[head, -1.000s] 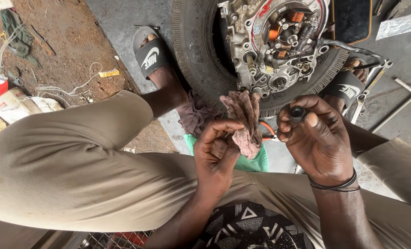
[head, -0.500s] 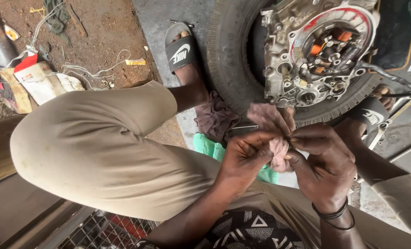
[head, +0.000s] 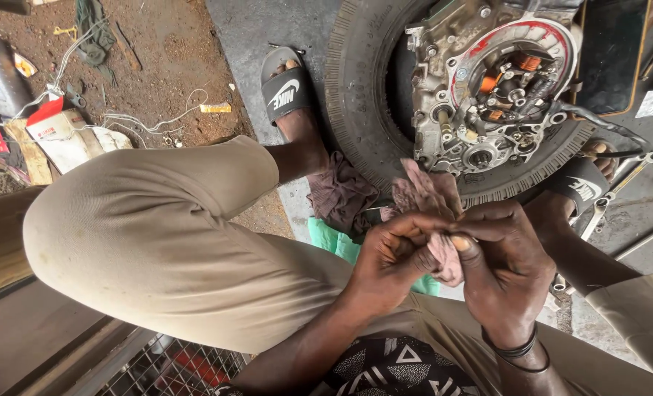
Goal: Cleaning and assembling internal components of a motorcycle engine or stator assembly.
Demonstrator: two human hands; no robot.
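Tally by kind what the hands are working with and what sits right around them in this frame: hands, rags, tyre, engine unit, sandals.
Hands: 2, left hand and right hand, both pinching the pink rag
Rags: 2, the pink rag and a brown rag
Tyre: 1
Engine unit: 1
Sandals: 2, left sandal, right sandal
Total: 8

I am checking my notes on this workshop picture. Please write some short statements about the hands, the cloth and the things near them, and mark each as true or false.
1. Both hands grip a pinkish, dirty rag. True.
2. The left hand and right hand are far apart. False: they meet at the rag.
3. The open metal engine case sits inside a black rubber tyre. True.
4. The person is barefoot. False: a black slide sandal is on the foot.
5. A dark band circles the right wrist. True.
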